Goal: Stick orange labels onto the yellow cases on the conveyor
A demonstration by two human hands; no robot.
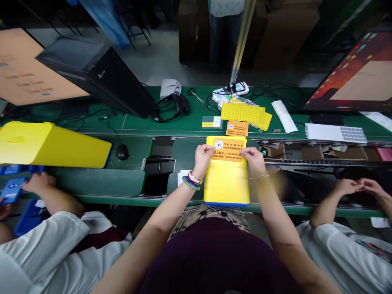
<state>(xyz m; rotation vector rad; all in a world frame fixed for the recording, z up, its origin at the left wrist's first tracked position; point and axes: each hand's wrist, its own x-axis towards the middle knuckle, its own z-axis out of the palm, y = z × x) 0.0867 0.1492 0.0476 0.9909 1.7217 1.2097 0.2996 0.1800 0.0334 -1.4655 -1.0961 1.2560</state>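
Note:
An orange sticker (pixel 228 151) with dark printed characters and a QR code lies over the far part of a yellow box (pixel 226 183) in front of me. My left hand (pixel 203 158) pinches the sticker's left edge between thumb and finger. At its right edge my right hand (pixel 253 158) does the same. The box has a blue lower edge facing me and rests at the bench's near side. Whether the sticker touches the box surface all over, I cannot tell. Just beyond lies a second orange sticker (pixel 237 128), partly under yellow sheets (pixel 243 115).
A large yellow box (pixel 55 145) and a mouse (pixel 122 152) are on the left, below a black computer tower (pixel 98 73). Scissors (pixel 195 94), a headset (pixel 172 108) and a power strip (pixel 230 91) lie at the back. Co-workers sit on both sides, one holding a blue part (pixel 12 190).

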